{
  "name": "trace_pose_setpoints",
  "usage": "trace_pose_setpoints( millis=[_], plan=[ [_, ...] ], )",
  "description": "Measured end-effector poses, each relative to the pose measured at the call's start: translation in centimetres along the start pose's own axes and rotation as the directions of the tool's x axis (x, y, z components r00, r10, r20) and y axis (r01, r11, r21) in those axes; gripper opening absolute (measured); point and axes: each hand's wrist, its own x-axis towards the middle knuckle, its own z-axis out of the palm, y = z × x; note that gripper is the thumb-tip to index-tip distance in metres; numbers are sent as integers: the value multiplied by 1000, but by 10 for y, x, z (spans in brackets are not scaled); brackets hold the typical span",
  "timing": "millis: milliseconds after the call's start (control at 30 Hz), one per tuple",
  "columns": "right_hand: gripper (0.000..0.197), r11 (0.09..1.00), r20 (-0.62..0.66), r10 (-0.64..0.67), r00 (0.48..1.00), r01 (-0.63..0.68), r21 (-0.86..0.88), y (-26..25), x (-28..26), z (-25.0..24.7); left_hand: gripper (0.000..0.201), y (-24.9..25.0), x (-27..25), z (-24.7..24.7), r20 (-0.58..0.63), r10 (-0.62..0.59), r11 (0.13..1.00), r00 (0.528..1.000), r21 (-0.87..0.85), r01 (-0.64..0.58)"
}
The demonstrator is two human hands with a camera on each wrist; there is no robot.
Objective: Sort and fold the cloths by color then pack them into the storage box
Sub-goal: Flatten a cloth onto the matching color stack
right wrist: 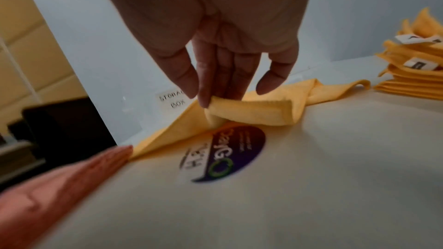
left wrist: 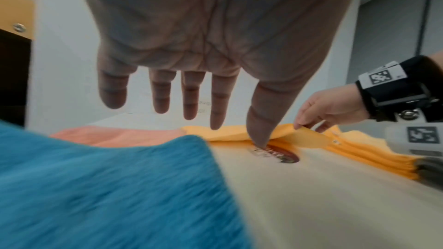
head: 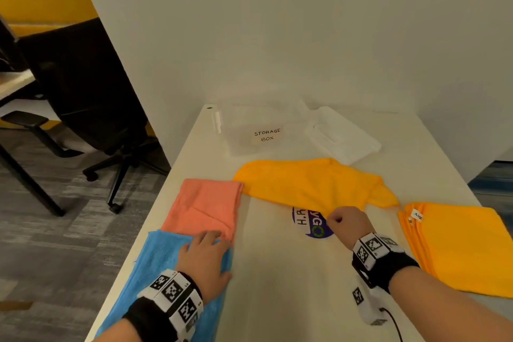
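Fingers [right wrist: 203, 90] of my right hand [head: 347, 223] pinch the near edge of a loose yellow cloth [head: 311, 183], thumb and forefinger closed on a small roll of fabric lifted just off the table [head: 291, 286]. My left hand [head: 204, 254] lies flat on a blue cloth [head: 155, 266] at the table's near left edge; the left wrist view shows those fingers straight and spread, gripping nothing.

The yellow cloth lies rumpled across the middle of the table, partly over a round purple sticker [head: 312, 226], with one corner trailing toward the right. It sags and creases where I hold it, so I judge it soft, light and limp, with a slightly fuzzy surface that should not slip. One pinch will only drag it into a bunch; taking two corners of one edge should let it hang flat for folding.

Counted from the head view:
- One blue cloth, spread out, under my left hand.
- One pink cloth [head: 208, 203], folded, touching the far end of the blue one and just beside the yellow cloth's left corner.
- One loose yellow cloth, in my right hand's pinch.
- One stack of folded yellow cloths [head: 460, 247] at the right edge of the table. Several layers and two white tags show in the right wrist view, but I cannot tell the exact number.
- One clear storage box [head: 249, 133] with a handwritten label, at the far end of the table. I can see no cloth inside it.
- One clear lid [head: 341, 136], lying just right of the box.
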Motion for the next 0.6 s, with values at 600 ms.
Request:
trace_pose_setpoints(
  millis=[600],
  plan=[
    [28, 518, -375, -412, 830, 552, 654, -51, -138, -192, 46, 110, 28, -33, -139, 334, 938, 932, -55, -344]
  ],
)
